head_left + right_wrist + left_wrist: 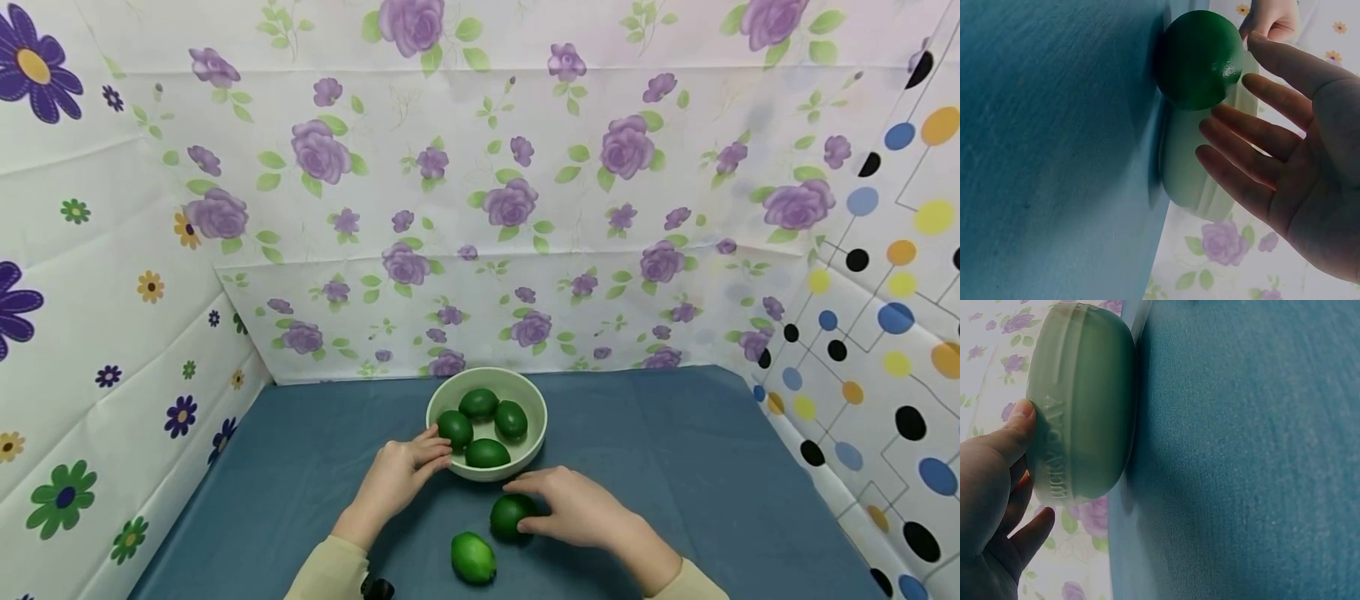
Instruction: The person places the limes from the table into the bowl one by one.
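A pale green bowl holds several dark green limes. My left hand holds the bowl's left rim, thumb against the outer wall and fingertips over the edge beside a lime. In the left wrist view raised lettering shows on the bowl's side. In front of the bowl, my right hand reaches round another dark green lime on the table, its thumb and fingers spread at either side. The right wrist view shows these fingers fairly straight, their tips close to the lime.
A brighter green lime with a small nub lies nearer me, left of the right hand's lime. Blue cloth covers the table. Flower-patterned sheeting stands behind the bowl, with more patterned sheets at both sides. A small black object shows near the left sleeve.
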`<state>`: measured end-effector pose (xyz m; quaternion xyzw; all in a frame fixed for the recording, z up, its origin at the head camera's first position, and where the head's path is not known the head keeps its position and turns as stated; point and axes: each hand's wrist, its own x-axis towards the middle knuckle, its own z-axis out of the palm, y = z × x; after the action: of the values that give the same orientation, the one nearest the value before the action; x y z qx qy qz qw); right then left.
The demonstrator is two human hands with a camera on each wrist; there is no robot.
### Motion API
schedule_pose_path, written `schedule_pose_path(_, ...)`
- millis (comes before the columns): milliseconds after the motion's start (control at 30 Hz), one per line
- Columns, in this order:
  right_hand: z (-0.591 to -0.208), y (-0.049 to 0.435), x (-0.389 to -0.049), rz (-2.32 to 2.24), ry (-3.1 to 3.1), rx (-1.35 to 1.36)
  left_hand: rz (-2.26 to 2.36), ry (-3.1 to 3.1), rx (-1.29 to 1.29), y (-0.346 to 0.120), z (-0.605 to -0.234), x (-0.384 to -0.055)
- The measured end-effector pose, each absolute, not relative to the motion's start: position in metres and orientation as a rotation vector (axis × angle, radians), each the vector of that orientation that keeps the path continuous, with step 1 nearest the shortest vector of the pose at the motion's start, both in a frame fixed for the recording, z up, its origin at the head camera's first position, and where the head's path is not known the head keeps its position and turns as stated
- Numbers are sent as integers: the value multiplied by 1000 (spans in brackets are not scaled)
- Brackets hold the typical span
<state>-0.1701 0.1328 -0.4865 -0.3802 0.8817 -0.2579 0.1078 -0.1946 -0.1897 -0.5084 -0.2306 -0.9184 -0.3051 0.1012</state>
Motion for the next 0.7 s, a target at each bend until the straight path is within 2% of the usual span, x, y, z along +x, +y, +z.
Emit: schedule_pose_path(700, -492, 120, -168, -696, 2601, -1126, -896, -2713, -683, -191, -511, -195)
